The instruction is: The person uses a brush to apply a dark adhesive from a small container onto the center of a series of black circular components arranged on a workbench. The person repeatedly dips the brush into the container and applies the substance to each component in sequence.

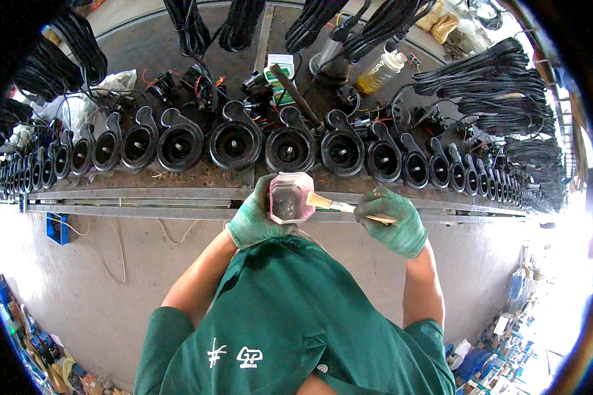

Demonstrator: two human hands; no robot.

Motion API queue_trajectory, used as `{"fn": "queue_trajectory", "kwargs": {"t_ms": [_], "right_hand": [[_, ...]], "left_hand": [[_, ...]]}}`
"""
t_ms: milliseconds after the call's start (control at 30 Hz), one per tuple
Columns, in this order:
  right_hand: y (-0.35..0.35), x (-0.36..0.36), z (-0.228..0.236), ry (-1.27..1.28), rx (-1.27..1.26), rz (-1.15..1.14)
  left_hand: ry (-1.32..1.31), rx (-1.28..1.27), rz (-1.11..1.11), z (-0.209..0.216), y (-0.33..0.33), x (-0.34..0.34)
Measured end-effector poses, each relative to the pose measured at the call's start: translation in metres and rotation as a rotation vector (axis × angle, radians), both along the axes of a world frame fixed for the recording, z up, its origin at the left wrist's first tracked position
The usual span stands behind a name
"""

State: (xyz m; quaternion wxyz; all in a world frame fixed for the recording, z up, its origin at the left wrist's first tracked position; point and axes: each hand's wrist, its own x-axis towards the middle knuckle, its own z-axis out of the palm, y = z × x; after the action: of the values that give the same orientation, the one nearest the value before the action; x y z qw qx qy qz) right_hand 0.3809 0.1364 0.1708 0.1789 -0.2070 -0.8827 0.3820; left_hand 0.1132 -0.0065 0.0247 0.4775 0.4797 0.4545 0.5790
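Note:
In a green glove, my left hand [257, 214] is wrapped round a small clear plastic container [291, 197] with pinkish sides, held at the bench's front edge. My right hand [395, 220], gloved too, grips a paintbrush [336, 205] by its handle. The brush lies nearly level, its pale bristles touching the container's right rim. Some greyish stuff shows inside the container, too unclear to name. Just beyond both hands, a long row of round black housings [290, 150] stands along the bench, each with a small metal shaft in its middle.
Bundles of black cable [487, 69] hang and lie at the back and right. Behind the housings are a bottle of yellow liquid [379, 72], a wooden stick [295, 93] and wired black parts [201, 85]. A blue crate [57, 229] sits on the floor at left.

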Motion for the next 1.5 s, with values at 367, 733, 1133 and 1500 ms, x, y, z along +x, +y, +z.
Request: {"fn": "queue_trajectory", "kwargs": {"t_ms": [367,733,1133,1500], "right_hand": [[0.032,-0.066,-0.078,0.207,-0.798,-0.557],[0.078,-0.156,-0.083,-0.299,-0.486,-0.307],[0.068,-0.153,-0.052,-0.608,-0.128,-0.014],[0.068,-0.008,-0.007,0.007,-0.46,-0.673]], "left_hand": [[0.1,-0.054,0.259,-0.024,-0.032,-0.021],[0.048,-0.156,0.309,-0.022,-0.067,-0.029],[-0.063,-0.153,0.3,-0.034,-0.09,-0.043],[0.131,-0.149,0.313,-0.021,-0.091,-0.042]]}}
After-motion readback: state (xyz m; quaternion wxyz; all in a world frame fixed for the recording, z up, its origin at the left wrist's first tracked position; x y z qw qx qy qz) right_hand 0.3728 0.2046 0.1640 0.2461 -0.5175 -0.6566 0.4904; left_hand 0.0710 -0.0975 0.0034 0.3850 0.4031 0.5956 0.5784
